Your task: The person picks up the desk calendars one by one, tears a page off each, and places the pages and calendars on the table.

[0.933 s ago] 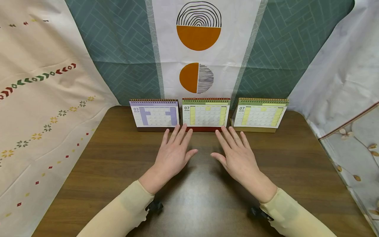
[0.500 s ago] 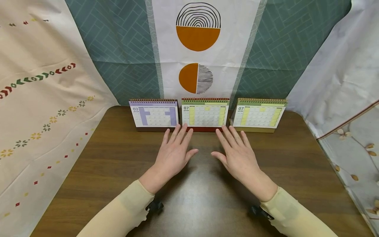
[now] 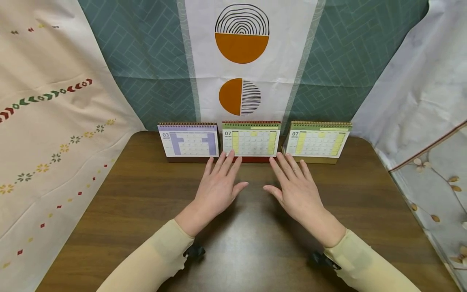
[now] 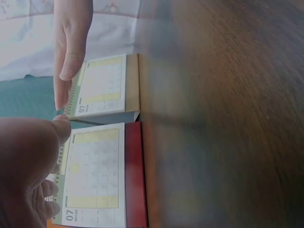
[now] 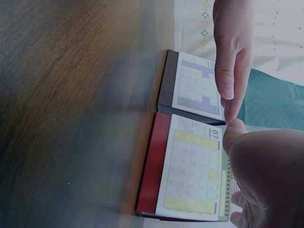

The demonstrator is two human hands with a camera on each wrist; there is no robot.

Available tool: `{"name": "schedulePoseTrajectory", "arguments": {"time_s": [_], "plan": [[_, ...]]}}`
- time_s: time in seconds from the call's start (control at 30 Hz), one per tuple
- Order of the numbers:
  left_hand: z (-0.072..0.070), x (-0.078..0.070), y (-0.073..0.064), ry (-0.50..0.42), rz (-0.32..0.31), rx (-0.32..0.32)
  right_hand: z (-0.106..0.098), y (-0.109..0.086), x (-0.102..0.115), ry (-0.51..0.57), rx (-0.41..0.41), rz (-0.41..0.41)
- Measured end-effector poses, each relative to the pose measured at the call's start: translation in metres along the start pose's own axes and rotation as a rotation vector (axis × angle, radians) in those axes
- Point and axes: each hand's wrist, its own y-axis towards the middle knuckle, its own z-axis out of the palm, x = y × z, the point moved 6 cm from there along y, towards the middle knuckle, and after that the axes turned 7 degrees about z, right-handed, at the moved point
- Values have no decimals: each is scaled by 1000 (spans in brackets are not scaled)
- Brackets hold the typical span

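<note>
Three spiral-bound desk calendars stand in a row at the table's back. On the left is a purple calendar (image 3: 191, 142) marked 03 with a dark brown base. The middle calendar (image 3: 251, 142), green and yellow, is marked 07 and has a red base (image 4: 135, 175). At the right stands another green-and-yellow calendar (image 3: 317, 142) marked 07, on a tan base. My left hand (image 3: 219, 188) is held above the table with fingers spread, in front of the left and middle calendars. My right hand (image 3: 297, 192) is held likewise before the middle and right ones. Both hold nothing.
The brown wooden table (image 3: 120, 211) has rounded back corners. Behind it hangs a teal and white cloth (image 3: 153, 93) with orange half-circles. A cream patterned cloth (image 3: 54, 134) hangs at the left, a white floral one (image 3: 430, 178) at the right.
Both hands have shifted slightly to the right in the head view, while the calendars and backdrop drift a little left. The fingers stay spread, and the calendars keep their arrangement.
</note>
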Motion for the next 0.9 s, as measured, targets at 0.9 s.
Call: {"name": "schedulePoseTrajectory", "arguments": {"time_s": [0.9], "plan": [[4,-23,21,-23,24,-5,-9,-11,-29,2,13,65]]}}
